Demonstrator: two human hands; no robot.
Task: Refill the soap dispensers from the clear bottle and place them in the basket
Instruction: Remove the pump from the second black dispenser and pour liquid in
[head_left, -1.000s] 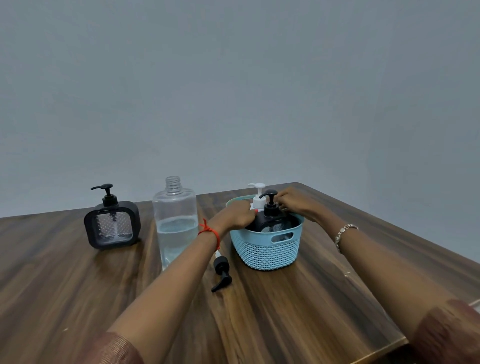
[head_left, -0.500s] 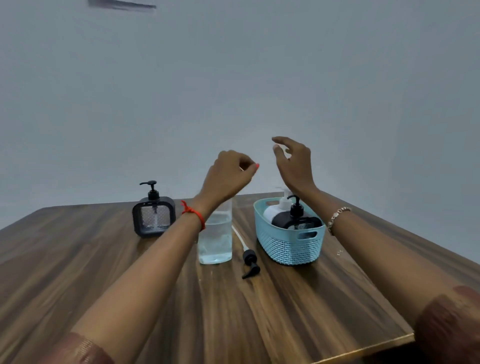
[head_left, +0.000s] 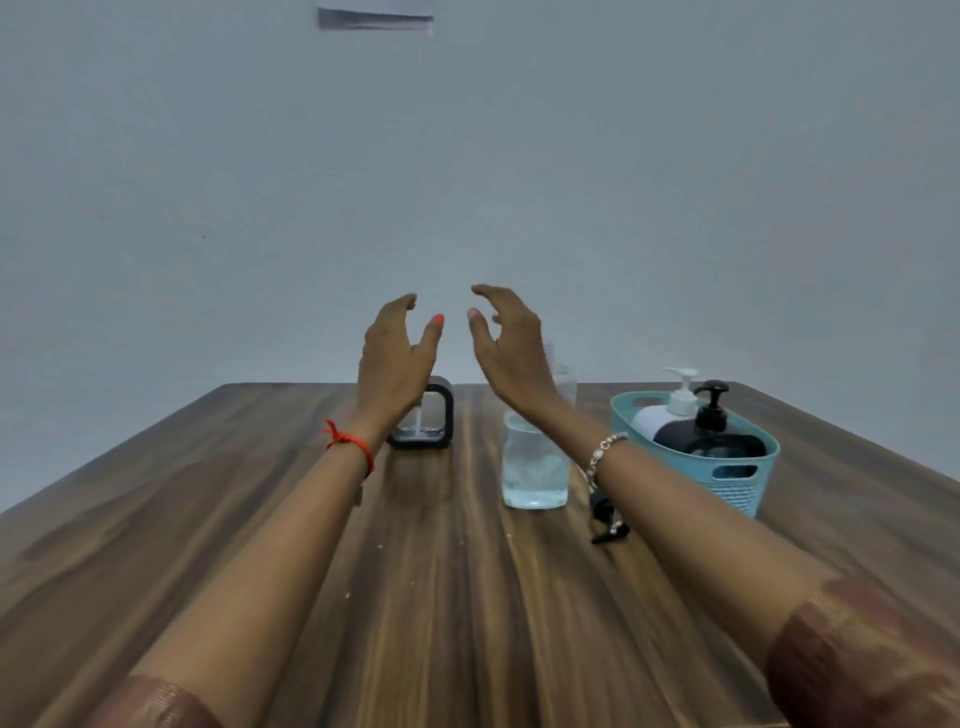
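Observation:
My left hand and my right hand are raised side by side above the table, fingers apart, holding nothing. Behind the left hand stands a square black dispenser, partly hidden. The clear bottle, uncapped and partly filled with clear liquid, stands behind my right wrist. At the right, the light blue basket holds a white dispenser and a round black dispenser, both with pumps on. A loose black pump head lies on the table beside the bottle, under my right forearm.
The dark wooden table reaches to a plain grey wall. Its far edge runs just behind the dispensers, and the right edge passes close to the basket. A pale fixture hangs high on the wall.
Both hands have let go of the black dispenser in the basket, lifted and shifted left, now hovering over the square dispenser and bottle. The view has turned, so the basket sits further right.

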